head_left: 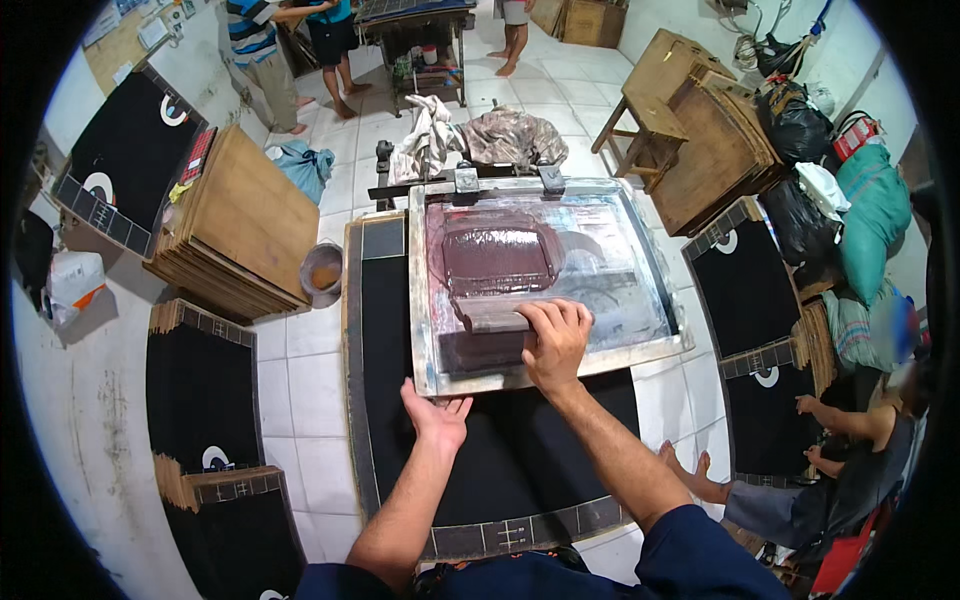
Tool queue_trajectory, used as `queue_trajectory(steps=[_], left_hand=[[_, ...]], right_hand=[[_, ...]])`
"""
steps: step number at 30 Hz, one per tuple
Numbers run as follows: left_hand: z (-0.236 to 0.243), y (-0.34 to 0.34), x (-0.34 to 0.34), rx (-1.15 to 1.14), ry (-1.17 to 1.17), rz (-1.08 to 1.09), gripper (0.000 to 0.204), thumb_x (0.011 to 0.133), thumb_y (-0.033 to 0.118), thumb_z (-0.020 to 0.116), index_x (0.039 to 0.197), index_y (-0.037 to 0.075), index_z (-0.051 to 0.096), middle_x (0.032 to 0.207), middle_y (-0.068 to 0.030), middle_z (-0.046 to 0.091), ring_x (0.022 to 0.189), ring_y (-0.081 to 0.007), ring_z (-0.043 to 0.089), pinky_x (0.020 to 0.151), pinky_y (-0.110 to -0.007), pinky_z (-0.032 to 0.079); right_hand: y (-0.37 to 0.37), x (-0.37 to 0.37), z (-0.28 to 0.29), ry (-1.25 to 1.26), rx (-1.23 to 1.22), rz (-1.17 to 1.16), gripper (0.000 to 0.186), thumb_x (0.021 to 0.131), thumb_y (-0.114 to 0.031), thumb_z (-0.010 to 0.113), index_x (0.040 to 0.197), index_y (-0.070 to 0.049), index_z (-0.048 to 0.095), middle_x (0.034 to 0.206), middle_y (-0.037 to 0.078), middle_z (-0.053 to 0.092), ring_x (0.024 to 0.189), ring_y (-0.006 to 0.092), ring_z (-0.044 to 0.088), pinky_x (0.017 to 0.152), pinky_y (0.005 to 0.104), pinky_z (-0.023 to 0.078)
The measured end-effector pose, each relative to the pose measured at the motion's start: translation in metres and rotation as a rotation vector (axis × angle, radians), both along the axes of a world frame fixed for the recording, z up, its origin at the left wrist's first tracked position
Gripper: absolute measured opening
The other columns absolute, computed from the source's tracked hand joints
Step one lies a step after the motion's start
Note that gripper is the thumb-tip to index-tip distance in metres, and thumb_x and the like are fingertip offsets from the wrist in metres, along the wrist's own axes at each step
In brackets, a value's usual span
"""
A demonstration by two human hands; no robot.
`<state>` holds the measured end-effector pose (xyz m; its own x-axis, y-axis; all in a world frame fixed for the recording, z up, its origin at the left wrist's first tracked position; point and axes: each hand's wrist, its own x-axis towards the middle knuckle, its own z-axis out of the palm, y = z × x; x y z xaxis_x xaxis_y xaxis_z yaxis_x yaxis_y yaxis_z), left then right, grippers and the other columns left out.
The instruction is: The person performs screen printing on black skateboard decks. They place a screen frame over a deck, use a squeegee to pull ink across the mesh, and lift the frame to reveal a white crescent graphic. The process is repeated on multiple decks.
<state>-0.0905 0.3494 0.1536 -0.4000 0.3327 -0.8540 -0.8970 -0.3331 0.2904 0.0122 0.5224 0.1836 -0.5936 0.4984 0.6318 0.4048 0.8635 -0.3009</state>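
Left hand, fingers open, supporting near edge of screen frame, apparently steadying it; right hand gripping squeegee

Bright room, white glare on dark ink, edges fisheye-bent.

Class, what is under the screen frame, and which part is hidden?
A black panel lies under the screen frame, showing beyond its left and near sides. The frame covers the rest, so whether any print lies beneath cannot be seen.
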Motion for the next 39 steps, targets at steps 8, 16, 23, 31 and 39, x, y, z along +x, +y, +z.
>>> queue_trajectory(steps=[8,16,23,31,39], left_hand=[[-0.109,-0.047,0.019,-0.954,1.557,-0.613,0.096,0.081,0.046,0.091,0.149,-0.003,0.045,0.146,-0.0265,0.052,0.137,-0.0403,0.049,0.116,-0.053,0.038],[-0.123,-0.042,0.007,-1.055,1.844,-0.866,0.132,0.070,0.063,0.092,0.160,-0.010,0.029,0.159,-0.0302,0.042,0.151,-0.0425,0.040,0.126,-0.059,0.029],[-0.122,-0.042,0.006,-1.059,1.849,-0.877,0.129,0.072,0.061,0.093,0.159,-0.011,0.030,0.158,-0.0319,0.043,0.150,-0.0438,0.041,0.125,-0.059,0.030],[-0.119,-0.042,0.006,-1.059,1.811,-0.948,0.128,0.075,0.058,0.091,0.159,-0.012,0.026,0.159,-0.0331,0.040,0.152,-0.0438,0.038,0.126,-0.060,0.027],[-0.125,-0.042,0.005,-1.061,1.809,-0.950,0.124,0.076,0.055,0.091,0.158,-0.013,0.027,0.158,-0.0337,0.040,0.152,-0.0433,0.038,0.126,-0.060,0.027]], right_hand=[[0.109,-0.073,-0.065,-0.319,-0.055,0.084,0.035,0.080,-0.011,0.079,0.113,-0.015,0.067,0.105,0.004,0.066,0.107,0.0285,0.061,0.096,0.0490,0.041],[0.184,-0.178,-0.082,-0.462,-0.005,0.000,0.033,0.085,-0.023,0.082,0.111,-0.014,0.064,0.107,0.004,0.066,0.107,0.0278,0.062,0.089,0.0478,0.042],[0.135,-0.128,-0.086,-0.378,0.081,0.034,0.034,0.081,-0.027,0.085,0.106,-0.014,0.065,0.104,0.004,0.065,0.103,0.0292,0.061,0.089,0.0466,0.042],[0.150,-0.140,-0.075,-0.481,-0.049,0.077,0.040,0.082,-0.034,0.087,0.110,-0.014,0.065,0.106,0.005,0.067,0.106,0.0288,0.062,0.089,0.0479,0.042],[0.152,-0.158,-0.086,-0.423,0.042,0.009,0.033,0.082,-0.025,0.082,0.108,-0.013,0.066,0.106,0.005,0.066,0.105,0.0287,0.061,0.088,0.0481,0.042]])
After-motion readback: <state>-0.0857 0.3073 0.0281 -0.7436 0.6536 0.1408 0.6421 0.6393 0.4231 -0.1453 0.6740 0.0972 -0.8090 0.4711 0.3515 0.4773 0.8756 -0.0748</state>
